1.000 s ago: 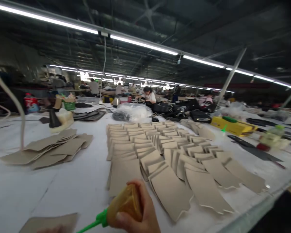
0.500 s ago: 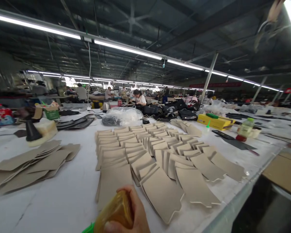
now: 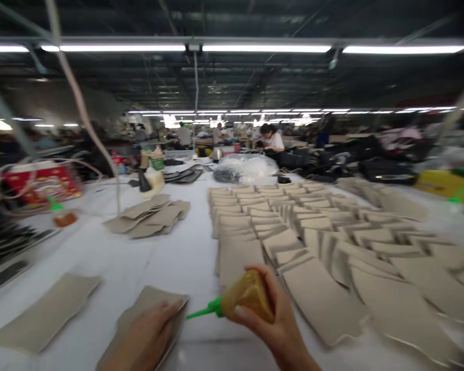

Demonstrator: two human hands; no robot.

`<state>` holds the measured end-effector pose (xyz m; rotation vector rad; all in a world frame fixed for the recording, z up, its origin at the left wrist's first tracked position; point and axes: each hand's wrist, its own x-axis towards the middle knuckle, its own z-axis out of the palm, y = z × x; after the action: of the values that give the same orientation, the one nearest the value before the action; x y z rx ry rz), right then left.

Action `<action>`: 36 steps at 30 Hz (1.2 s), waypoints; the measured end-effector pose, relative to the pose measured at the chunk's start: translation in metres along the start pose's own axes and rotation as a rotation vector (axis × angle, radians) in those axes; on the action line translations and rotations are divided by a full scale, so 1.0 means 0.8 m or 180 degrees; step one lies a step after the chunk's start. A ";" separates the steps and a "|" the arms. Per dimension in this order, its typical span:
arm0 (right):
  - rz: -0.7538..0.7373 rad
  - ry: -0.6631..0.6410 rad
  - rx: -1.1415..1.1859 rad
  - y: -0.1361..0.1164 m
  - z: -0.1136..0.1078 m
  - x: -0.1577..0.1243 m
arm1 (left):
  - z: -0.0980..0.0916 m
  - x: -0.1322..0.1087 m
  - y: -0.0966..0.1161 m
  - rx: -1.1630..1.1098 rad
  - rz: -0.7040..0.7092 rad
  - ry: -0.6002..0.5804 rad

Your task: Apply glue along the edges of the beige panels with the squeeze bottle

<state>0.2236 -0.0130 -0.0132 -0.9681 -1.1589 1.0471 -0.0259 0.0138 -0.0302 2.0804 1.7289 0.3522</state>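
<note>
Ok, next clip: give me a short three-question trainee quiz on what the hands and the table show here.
1. True or false: the right hand holds a yellow squeeze bottle with a green nozzle.
2. What does the left hand rest on? A) a plastic bag B) a beige cut piece C) a red box
3. Which way does the nozzle point, towards the left hand or away from it?

Key: 1 true; 2 B; 3 towards the left hand.

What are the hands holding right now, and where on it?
The right hand grips an amber squeeze bottle with a green nozzle around its body. The left hand rests flat on a beige cut piece, not gripping it.
</note>
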 end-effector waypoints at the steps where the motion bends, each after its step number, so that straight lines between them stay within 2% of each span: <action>1: -0.0018 0.0014 -0.0181 -0.002 0.001 0.002 | -0.003 -0.006 0.003 0.0071 0.0046 -0.0183; 4: -0.0102 -0.0163 -0.0664 0.000 0.007 0.011 | -0.010 -0.012 0.010 0.0087 0.0077 -0.0311; 11: -0.0737 -0.0597 -0.1579 0.015 0.016 0.024 | -0.005 -0.013 0.003 -0.0052 0.0214 -0.0193; 15: -0.1205 -0.0868 -0.1852 0.023 0.018 0.034 | -0.001 -0.010 0.003 -0.0011 0.0241 -0.0149; 18: -0.1371 -0.0932 -0.1900 0.023 0.022 0.038 | -0.002 -0.010 0.007 0.0033 0.0254 -0.0152; 24: -0.1339 -0.1147 -0.1960 0.019 0.024 0.041 | -0.005 -0.013 0.014 0.0259 0.0277 -0.0166; 30: -0.1360 -0.0959 -0.1969 0.022 0.019 0.043 | -0.003 -0.013 0.011 0.0264 0.0275 -0.0130; 36: -0.1184 -0.0992 -0.1886 0.025 0.016 0.042 | -0.001 -0.012 0.007 0.0229 0.0286 -0.0142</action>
<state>0.2116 0.0248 -0.0230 -0.9998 -1.8913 0.5662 -0.0233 0.0039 -0.0265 2.2050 1.6490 0.2716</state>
